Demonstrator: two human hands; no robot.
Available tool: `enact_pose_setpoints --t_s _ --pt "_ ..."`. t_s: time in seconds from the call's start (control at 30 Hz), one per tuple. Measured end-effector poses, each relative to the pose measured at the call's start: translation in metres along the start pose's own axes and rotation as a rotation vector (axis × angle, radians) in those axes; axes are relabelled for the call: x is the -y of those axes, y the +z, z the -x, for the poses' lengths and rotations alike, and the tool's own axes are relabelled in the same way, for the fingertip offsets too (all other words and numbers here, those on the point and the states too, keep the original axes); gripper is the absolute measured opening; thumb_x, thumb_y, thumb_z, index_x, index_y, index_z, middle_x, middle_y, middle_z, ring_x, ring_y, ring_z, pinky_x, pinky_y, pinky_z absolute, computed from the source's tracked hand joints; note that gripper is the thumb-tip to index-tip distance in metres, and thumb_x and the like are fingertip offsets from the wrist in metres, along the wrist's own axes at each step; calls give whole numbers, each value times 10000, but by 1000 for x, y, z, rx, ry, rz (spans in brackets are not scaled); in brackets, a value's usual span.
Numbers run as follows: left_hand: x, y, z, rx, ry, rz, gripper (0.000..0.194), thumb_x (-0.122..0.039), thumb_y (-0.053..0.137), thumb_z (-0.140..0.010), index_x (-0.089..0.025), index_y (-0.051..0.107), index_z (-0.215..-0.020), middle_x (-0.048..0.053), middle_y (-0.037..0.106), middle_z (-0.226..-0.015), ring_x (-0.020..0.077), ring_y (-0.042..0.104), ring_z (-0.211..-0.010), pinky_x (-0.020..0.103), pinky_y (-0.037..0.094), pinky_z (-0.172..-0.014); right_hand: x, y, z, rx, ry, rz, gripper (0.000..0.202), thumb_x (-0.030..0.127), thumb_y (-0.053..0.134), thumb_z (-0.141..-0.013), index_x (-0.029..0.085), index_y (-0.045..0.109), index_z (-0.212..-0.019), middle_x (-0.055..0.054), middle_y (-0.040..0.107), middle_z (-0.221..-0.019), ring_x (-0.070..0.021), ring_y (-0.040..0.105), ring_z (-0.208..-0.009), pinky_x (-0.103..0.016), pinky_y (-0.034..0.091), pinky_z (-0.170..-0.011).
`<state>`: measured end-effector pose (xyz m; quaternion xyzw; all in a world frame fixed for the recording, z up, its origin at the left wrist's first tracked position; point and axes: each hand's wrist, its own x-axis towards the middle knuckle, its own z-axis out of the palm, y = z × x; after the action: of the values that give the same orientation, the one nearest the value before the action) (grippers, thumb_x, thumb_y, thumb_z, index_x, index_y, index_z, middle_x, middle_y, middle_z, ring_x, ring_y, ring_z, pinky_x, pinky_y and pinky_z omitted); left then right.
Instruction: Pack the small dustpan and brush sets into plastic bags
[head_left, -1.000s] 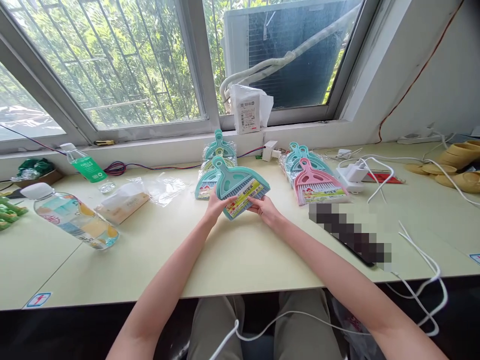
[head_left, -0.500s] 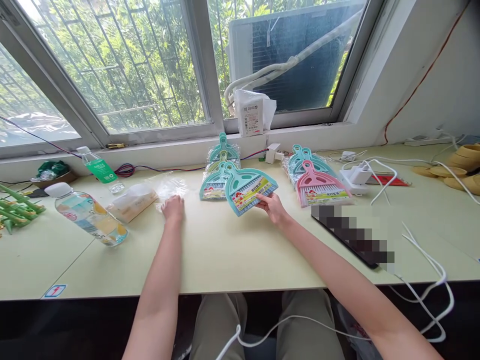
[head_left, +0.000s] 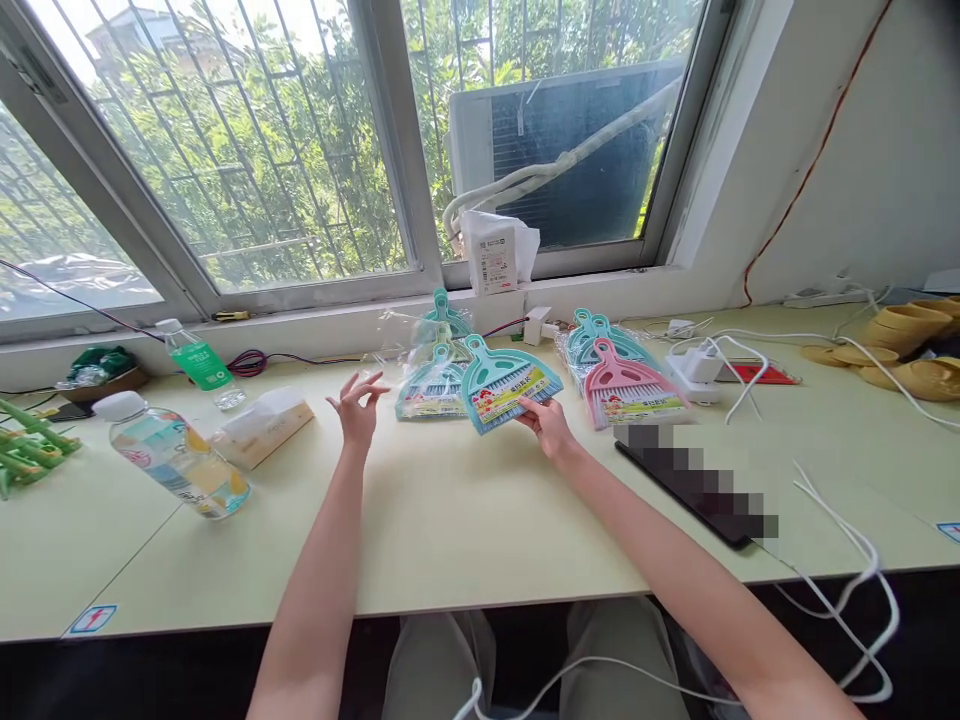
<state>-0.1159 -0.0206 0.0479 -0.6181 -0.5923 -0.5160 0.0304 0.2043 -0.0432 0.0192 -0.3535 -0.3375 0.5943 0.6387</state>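
Note:
My right hand (head_left: 547,425) grips a light-teal dustpan and brush set (head_left: 510,382) by its lower edge, thumb over the bristles and label. The set is tilted just above the table. My left hand (head_left: 358,405) is raised, thumb and index finger pinched and the other fingers spread. A crumpled clear plastic bag (head_left: 409,345) stretches from these fingertips toward the wrapped dustpan sets; the exact grip point is hard to see. Behind the held set lie more teal dustpan sets (head_left: 431,385) in clear wrapping. To the right, a pink dustpan set (head_left: 634,385) rests against teal ones (head_left: 611,340).
A tissue pack (head_left: 266,425), a large drink bottle (head_left: 180,460) and a green-labelled bottle (head_left: 201,365) stand at left. A dark phone-like slab (head_left: 682,490) lies at right, near white cables (head_left: 847,530) and a charger (head_left: 697,370). A boxed packet (head_left: 496,255) sits on the sill.
My left hand has risen from the table, and the plastic bag has moved up and right toward the dustpans. My right hand still holds the teal set, nearly in place. The view has tilted up slightly.

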Motion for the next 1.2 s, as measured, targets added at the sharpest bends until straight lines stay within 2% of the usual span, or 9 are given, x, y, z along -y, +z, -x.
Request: enact_pose_setpoints --t_s 0.1,0.17,0.3,0.4,0.63,0.83,0.9,1.03,1.2 --pt "-4 15 9 61 -67 -18 396 -79 371 -842 -292 680 -712 -27 695 -1100 250 434 -1278 670 -150 -1043 1 -4 -3 -33 -20 -18 264 200 725 -680 186 604 -914 -38 727 -913 -208 700 -888 -363 605 -823" --pt "-7 23 15 83 -65 -18 409 -89 361 -839 -315 697 -787 -30 688 -1118 245 419 -1291 640 -190 -1048 1 -6 -4 -56 -35 -24 279 208 726 -672 193 602 -921 -32 727 -906 -208 701 -886 -360 607 -822" --pt "-14 33 21 383 107 28 225 -333 558 -830 -326 677 -1020 5 587 -1306 276 340 -1355 601 -163 -1081 4 -7 -5 -87 -59 -20 284 218 730 -660 204 602 -913 -28 725 -904 -213 697 -910 -361 609 -821" --pt "-16 39 23 516 191 22 330 -400 673 -745 -315 665 -1063 36 550 -1352 303 334 -1361 601 -134 -1088 7 -8 -6 -79 -60 -25 247 205 708 -681 202 606 -907 -30 725 -924 -214 692 -931 -359 603 -833" --pt "-3 41 22 345 178 -53 228 -228 522 -837 -272 716 -947 75 676 -1144 301 521 -1176 612 91 -1110 15 -7 -4 120 48 29 198 178 671 -732 171 635 -927 -51 730 -957 -194 700 -881 -341 584 -847" --pt "-1 34 20 350 246 -72 142 -242 642 -772 -285 724 -880 56 702 -1060 296 557 -1102 554 148 -1132 18 0 7 350 198 158 241 177 698 -725 147 669 -962 -94 727 -1013 -207 706 -865 -340 592 -790" --pt "-1 32 21 318 249 -123 141 -213 601 -797 -272 725 -832 63 708 -1022 289 570 -1072 521 232 -1108 18 1 9 390 257 198 253 171 707 -716 140 675 -964 -105 730 -996 -209 710 -845 -332 596 -764" --pt "-4 28 21 167 146 -250 217 -247 495 -871 -247 712 -872 95 702 -965 300 574 -1020 429 445 -859 14 0 7 369 328 256 232 130 706 -693 131 682 -923 -109 740 -937 -203 716 -786 -308 604 -694" --pt "-11 26 22 66 46 -300 242 -307 472 -894 -232 694 -956 105 687 -973 307 563 -991 386 441 -765 6 -1 1 200 286 237 204 84 672 -701 137 675 -898 -87 743 -902 -183 715 -749 -295 605 -686"
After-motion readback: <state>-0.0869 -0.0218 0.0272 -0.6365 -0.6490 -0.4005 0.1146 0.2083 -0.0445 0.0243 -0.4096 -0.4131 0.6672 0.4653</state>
